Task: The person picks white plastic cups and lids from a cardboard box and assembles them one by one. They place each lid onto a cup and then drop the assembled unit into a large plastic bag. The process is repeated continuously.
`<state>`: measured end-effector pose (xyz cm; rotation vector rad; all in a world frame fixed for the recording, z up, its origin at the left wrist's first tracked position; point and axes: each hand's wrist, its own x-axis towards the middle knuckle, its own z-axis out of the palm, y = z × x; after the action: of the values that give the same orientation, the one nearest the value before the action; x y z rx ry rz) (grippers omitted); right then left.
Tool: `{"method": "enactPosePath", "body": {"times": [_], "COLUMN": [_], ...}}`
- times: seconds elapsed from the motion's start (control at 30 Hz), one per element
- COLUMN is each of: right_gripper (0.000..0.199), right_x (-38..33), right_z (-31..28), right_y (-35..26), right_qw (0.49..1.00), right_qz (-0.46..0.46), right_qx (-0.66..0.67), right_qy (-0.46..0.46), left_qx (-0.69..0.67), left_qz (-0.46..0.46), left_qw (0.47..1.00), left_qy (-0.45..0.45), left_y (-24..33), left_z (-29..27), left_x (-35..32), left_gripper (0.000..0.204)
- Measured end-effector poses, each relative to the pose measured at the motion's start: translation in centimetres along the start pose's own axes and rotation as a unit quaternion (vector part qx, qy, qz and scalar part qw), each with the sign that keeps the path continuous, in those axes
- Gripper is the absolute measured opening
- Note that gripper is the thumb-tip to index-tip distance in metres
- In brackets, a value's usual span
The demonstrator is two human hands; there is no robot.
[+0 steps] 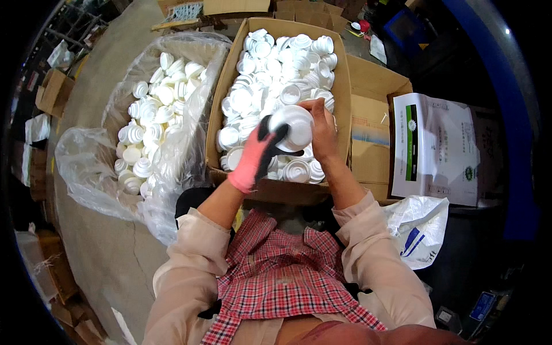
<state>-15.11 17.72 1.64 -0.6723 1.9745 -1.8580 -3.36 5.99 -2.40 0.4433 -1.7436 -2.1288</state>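
Observation:
A round white plastic lid (pixel 297 127) is held up over the open cardboard box (pixel 343 86) in front of me. My right hand (pixel 324 131), bare, grips the lid by its right side, some fingers hidden behind it. My left hand (pixel 261 152) wears a pink glove with dark fingers. Its thumb and fingers close on the lid's left edge, slightly smeared by motion. Many similar stepped white lids (pixel 261 75) fill the box below both hands, lying at all angles.
Left of the box stands a container lined with a clear plastic bag (pixel 86 152), holding more white lids (pixel 150 112). To the right are an open cardboard box (pixel 368 155), a white printed carton (pixel 437 149) and a white plastic sack (pixel 422 224). A blue post (pixel 517 115) rises at far right.

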Motion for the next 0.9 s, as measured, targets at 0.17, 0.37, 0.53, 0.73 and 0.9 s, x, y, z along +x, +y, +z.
{"method": "enactPosePath", "body": {"times": [0.17, 0.37, 0.53, 0.73, 0.9], "right_gripper": [0.097, 0.095, 0.099, 0.102, 0.089], "right_x": [-0.5, -1.7, -2.0, -1.9, -2.3], "right_z": [-1.9, -0.8, -1.3, -2.1, -2.1], "right_y": [0.0, -0.6, -0.6, -0.6, -1.2], "right_qw": [0.966, 0.915, 0.922, 0.910, 0.932], "right_qz": [-0.150, -0.289, -0.275, -0.283, -0.238], "right_qx": [-0.014, -0.231, -0.192, -0.179, -0.127], "right_qy": [-0.211, -0.160, -0.193, -0.245, -0.244], "left_qx": [-0.394, -0.241, -0.187, -0.108, -0.094], "left_qz": [-0.127, -0.106, -0.083, -0.072, -0.095], "left_qw": [0.906, 0.963, 0.977, 0.987, 0.985], "left_qy": [-0.084, -0.061, -0.060, -0.096, -0.106], "left_y": [2.9, 5.0, 4.8, 5.8, 4.8], "left_z": [-3.0, -1.9, -2.1, -1.9, -2.1], "left_x": [1.0, 0.0, 0.0, -0.5, -0.6], "left_gripper": [0.049, 0.040, 0.033, 0.037, 0.044]}}
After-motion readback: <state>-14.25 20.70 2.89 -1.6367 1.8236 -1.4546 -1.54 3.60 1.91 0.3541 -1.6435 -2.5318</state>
